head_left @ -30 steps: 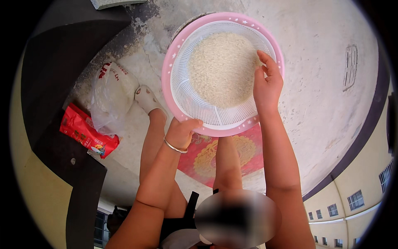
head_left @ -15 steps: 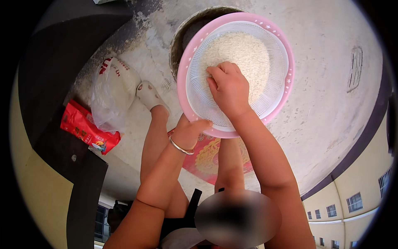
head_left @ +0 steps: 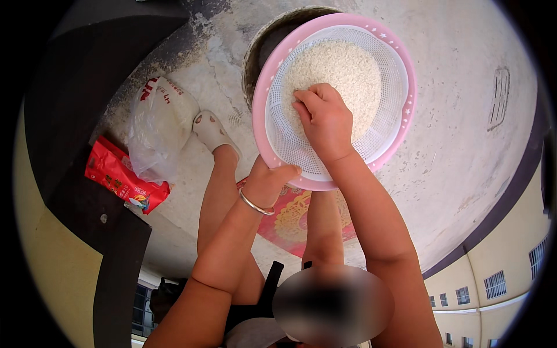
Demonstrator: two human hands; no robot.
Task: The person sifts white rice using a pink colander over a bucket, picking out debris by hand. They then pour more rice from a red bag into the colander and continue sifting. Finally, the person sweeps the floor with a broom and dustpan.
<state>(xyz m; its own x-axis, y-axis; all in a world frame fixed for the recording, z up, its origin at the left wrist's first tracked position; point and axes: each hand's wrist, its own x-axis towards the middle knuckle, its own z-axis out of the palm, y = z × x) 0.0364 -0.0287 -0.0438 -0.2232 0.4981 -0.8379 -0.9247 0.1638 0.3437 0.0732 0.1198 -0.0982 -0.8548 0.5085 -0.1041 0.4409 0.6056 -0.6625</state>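
Observation:
White rice lies heaped in a white mesh strainer, which sits inside a pink basin with small white stars on its rim. My left hand grips the near-left part of the basin's rim, thumb on top and its other fingers hidden underneath. Above the left side of the rice is my right hand, thumb and fingertips pinched together. Whatever is between those fingertips is too small to make out.
Behind the basin stands a round container, partly covered by it. To the left, a clear plastic bag with pale contents rests by my shoe, beside a red packet. A red and gold mat lies below the basin.
The basin, with strainer and rice, has shifted slightly right and away together with both hands. My right hand stays pinched over the rice.

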